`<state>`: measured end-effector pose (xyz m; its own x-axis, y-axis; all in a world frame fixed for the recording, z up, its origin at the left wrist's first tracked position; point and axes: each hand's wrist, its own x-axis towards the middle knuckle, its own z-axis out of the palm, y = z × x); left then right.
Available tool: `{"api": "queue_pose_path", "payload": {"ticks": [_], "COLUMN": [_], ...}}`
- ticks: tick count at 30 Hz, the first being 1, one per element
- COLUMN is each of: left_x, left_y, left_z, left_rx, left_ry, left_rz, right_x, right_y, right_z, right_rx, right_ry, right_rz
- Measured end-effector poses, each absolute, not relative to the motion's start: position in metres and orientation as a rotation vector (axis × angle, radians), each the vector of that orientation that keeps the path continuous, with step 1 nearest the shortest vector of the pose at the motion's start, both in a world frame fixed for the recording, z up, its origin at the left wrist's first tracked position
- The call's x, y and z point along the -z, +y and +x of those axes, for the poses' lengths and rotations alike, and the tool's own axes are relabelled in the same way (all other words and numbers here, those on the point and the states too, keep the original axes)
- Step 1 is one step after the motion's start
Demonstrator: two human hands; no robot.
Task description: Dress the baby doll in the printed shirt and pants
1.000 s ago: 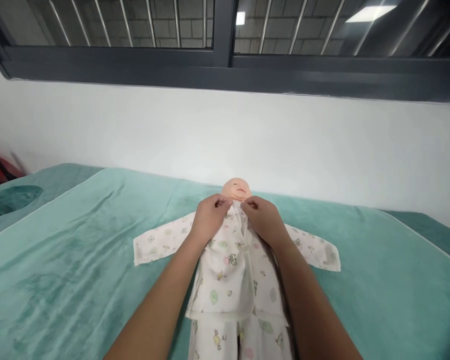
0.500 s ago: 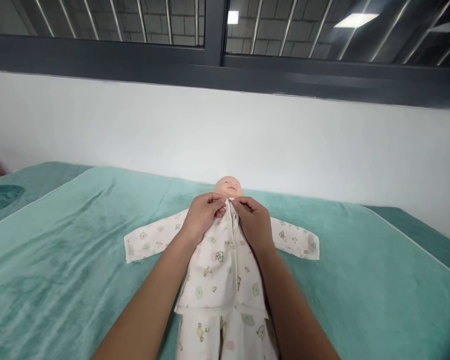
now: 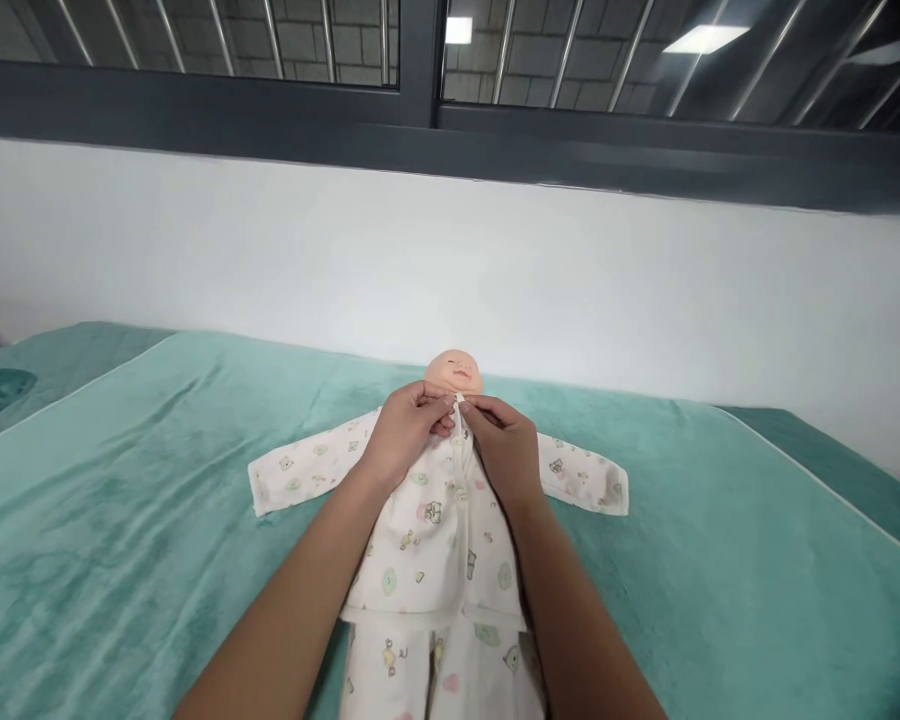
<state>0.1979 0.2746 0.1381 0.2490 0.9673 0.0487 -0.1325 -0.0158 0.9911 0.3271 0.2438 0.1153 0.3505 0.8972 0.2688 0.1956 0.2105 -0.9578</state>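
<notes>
Grips the neck edge of a white patterned shirt [image 3: 435, 560] with both hands at the centre of the frame, just below the head of a doll [image 3: 454, 370]. With the left hand [image 3: 409, 430], pinches the collar on the left of the front edge, with thumb and forefinger pressed together and the other fingers curled below. With the right hand [image 3: 506, 445], pinches the collar on the opposite side in the same manner, with fingertips very near those of the left. Cannot tell any detail of the cloth between the fingertips.

Reaches in with both forearms from the bottom of the frame, across the inner ends of the sleeves. Has the doll lying on its back from the centre to the bottom edge, on a green cover [image 3: 157, 500], dressed in the shirt and matching trousers [image 3: 390, 680]. Shows one sleeve [image 3: 296, 468] spread out toward the left of the frame and another [image 3: 589, 478] toward the right, both flat on the cover.

Shows beyond the head a white wall [image 3: 345, 250], and across the top of the frame a dark window frame [image 3: 270, 110] with metal bars [image 3: 274, 40] behind the glass.
</notes>
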Motion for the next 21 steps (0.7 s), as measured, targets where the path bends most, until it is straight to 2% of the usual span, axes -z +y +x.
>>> {"api": "queue_pose_path", "payload": {"ticks": [9,21], "left_x": [-0.133,-0.130], "left_y": [0.280,0.283], "left_z": [0.190,0.186], "left_rx": [-1.073,-1.019], "left_ry": [0.848,0.806], "left_rz": [1.234,1.352], "right_x": [-0.111,-0.121], "right_y": [0.247,0.237], "right_z": [0.329,0.327], "right_rx": [-0.618,-0.367], "right_ry": [-1.306,-1.745], "right_rz": [-1.220,-1.282]}}
